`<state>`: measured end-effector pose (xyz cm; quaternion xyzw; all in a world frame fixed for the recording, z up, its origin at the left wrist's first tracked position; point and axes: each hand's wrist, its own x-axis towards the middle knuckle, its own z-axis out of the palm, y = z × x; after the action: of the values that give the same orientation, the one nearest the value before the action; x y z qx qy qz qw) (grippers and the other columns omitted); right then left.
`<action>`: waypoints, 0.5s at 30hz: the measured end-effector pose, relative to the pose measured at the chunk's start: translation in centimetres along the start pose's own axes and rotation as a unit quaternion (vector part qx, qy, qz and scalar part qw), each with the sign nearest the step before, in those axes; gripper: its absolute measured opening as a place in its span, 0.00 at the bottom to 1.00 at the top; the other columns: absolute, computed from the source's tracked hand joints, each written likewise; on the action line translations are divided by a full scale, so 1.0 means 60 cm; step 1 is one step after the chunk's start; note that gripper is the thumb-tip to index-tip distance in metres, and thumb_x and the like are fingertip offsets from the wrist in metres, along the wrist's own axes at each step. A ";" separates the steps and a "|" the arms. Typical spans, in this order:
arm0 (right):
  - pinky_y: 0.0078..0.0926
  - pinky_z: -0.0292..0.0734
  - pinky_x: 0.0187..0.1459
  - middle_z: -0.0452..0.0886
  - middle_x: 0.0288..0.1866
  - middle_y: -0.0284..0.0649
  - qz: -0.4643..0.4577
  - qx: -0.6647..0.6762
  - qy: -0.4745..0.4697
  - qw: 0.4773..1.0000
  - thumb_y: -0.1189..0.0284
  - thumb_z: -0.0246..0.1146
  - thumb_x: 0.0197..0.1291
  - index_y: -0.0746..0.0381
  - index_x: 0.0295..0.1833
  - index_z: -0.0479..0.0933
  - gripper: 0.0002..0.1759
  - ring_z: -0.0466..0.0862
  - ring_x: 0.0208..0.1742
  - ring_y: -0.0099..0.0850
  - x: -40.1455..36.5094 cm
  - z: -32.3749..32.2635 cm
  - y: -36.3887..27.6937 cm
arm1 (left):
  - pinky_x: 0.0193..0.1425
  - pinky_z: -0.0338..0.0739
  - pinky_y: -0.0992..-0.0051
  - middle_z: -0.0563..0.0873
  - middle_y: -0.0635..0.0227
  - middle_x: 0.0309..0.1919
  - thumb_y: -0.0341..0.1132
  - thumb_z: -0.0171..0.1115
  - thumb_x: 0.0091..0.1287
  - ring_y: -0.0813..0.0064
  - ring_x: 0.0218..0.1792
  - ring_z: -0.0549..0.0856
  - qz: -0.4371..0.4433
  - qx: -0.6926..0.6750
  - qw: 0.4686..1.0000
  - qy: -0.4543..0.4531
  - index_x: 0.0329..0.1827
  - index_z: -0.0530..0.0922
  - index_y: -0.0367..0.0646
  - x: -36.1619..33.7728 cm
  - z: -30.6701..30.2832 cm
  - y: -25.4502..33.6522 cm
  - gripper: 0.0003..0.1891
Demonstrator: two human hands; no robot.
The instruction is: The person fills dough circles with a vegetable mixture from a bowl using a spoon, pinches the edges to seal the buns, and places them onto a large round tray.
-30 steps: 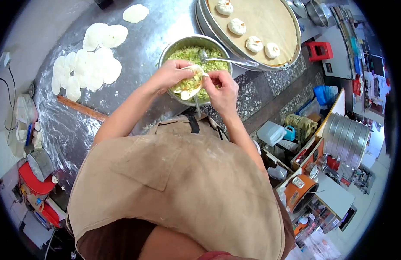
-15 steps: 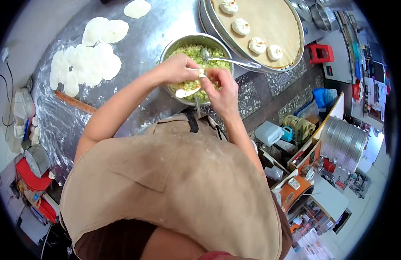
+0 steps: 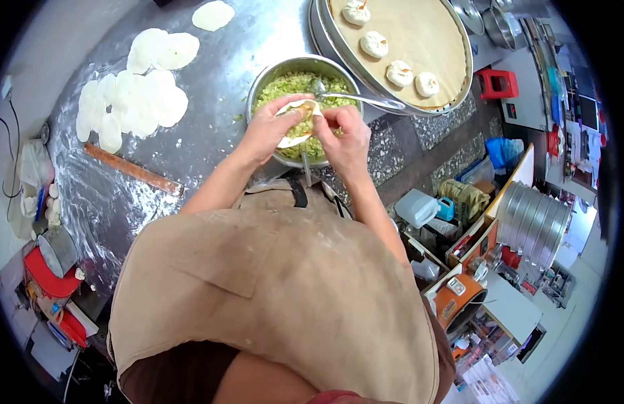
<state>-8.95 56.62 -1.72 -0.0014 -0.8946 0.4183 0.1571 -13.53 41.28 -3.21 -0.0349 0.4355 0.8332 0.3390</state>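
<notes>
A filled dough wrapper (image 3: 296,139) is held between my two hands above a metal bowl (image 3: 253,86) of chopped green filling (image 3: 295,83). My left hand (image 3: 266,129) cups the wrapper from the left, its thumb on the filling. My right hand (image 3: 346,138) pinches the wrapper's right edge between thumb and fingers. Some filling shows in the wrapper's open middle. A metal spoon (image 3: 362,99) rests in the bowl, its handle lying over the rim to the right. Another metal handle (image 3: 306,168) sticks out over the bowl's near rim.
Several flat dough wrappers (image 3: 133,101) lie on the floured metal table (image 3: 211,87), with a wooden rolling pin (image 3: 133,170) nearer me. Right of the bowl, a round lined steamer tray (image 3: 420,40) holds several pleated buns (image 3: 374,44). A red stool (image 3: 498,83) stands beyond.
My left hand has turned and lowered, with its forearm drawn in, so it now cups the wrapper. My right hand keeps its pinch in nearly the same place.
</notes>
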 end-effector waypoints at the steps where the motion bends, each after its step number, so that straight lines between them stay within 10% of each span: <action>1: 0.29 0.72 0.32 0.76 0.27 0.39 -0.002 0.001 0.001 1.000 0.77 0.66 0.48 0.64 0.33 0.77 0.06 0.76 0.29 0.33 -0.001 0.000 -0.002 | 0.53 0.78 0.75 0.81 0.63 0.49 0.27 0.55 0.65 0.76 0.47 0.81 0.000 0.052 0.998 0.022 0.58 0.75 0.37 0.001 -0.001 0.003 0.17; 12: 0.31 0.72 0.37 0.77 0.29 0.40 -0.094 -0.012 0.014 0.995 0.77 0.66 0.48 0.63 0.33 0.77 0.06 0.77 0.33 0.37 0.006 0.003 0.000 | 0.52 0.74 0.80 0.82 0.64 0.49 0.26 0.55 0.59 0.79 0.48 0.79 -0.014 0.366 0.929 -0.050 0.54 0.78 0.36 0.016 -0.018 0.034 0.19; 15: 0.31 0.73 0.38 0.77 0.29 0.39 -0.027 -0.015 -0.049 0.998 0.77 0.66 0.47 0.63 0.35 0.78 0.07 0.77 0.34 0.36 -0.007 -0.003 0.005 | 0.52 0.76 0.78 0.81 0.63 0.51 0.30 0.57 0.60 0.78 0.51 0.79 -0.063 0.261 0.959 -0.085 0.60 0.73 0.38 0.012 -0.018 0.050 0.22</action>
<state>-8.52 56.89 -1.95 0.0407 -0.9071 0.4001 0.1242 -16.13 39.67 -2.05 0.0985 0.6046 0.6674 0.4236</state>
